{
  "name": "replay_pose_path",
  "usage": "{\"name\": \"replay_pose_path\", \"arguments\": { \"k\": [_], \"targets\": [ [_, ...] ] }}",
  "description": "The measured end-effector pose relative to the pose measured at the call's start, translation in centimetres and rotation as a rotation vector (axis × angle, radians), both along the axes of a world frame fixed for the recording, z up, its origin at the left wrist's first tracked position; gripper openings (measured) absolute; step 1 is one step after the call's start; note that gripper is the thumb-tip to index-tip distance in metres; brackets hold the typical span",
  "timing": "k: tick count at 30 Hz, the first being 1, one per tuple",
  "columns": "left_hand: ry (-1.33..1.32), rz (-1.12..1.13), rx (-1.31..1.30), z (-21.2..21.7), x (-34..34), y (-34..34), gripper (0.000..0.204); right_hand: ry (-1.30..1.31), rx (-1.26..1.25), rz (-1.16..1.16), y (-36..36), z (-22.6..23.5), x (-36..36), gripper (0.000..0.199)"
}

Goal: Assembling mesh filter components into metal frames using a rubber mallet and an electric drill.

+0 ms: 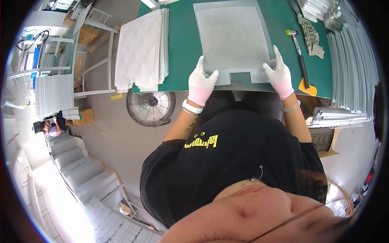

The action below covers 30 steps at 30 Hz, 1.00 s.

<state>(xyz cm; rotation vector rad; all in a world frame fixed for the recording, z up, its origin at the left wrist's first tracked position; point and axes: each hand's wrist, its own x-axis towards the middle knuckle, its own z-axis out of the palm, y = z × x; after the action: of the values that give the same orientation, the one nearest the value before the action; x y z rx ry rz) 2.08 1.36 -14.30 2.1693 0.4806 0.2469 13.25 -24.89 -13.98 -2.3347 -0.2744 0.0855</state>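
A silvery mesh sheet [233, 36] lies flat on the green table mat [182, 44], with a notch cut in its near edge. My left hand [201, 81], in a white glove with a pink cuff, presses on the sheet's near left corner. My right hand [278, 75], gloved the same way, rests on the near right corner with fingers spread. Both hands hold the sheet down at the table's front edge.
A stack of white mesh sheets [139, 48] sits on the table's left. A mallet [298, 48] and small grey pieces [312, 36] lie at right, beside long metal strips [352, 60]. A floor fan [150, 106] stands below the table. Another person [50, 127] sits far left.
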Motion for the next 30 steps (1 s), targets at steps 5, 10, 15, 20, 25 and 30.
{"name": "replay_pose_path", "arguments": {
  "k": [5, 10, 15, 20, 25, 30],
  "targets": [
    [0.040, -0.006, 0.026, -0.5, -0.1, 0.1, 0.075, 0.028, -0.055, 0.020, -0.1, -0.9, -0.2, 0.077],
    [0.024, -0.015, 0.215, -1.7, -0.1, 0.3, 0.076, -0.042, -0.178, 0.024, 0.4, -0.8, -0.7, 0.072],
    [0.090, -0.047, 0.231, -0.3, 0.0, -0.2, 0.074, -0.070, -0.198, 0.074, 0.3, -1.4, -0.5, 0.068],
    [0.085, -0.044, 0.216, -0.6, 0.1, 0.0, 0.072, -0.018, -0.240, 0.100, 0.3, -0.9, -0.1, 0.065],
    [0.045, -0.054, 0.322, -0.9, 0.2, 0.0, 0.074, 0.049, -0.332, 0.109, 0.6, 0.6, 0.1, 0.064],
    [0.151, -0.038, 0.476, 0.8, 0.8, 0.5, 0.072, 0.014, -0.546, 0.164, -0.2, 3.0, 2.5, 0.054]
  ]
}}
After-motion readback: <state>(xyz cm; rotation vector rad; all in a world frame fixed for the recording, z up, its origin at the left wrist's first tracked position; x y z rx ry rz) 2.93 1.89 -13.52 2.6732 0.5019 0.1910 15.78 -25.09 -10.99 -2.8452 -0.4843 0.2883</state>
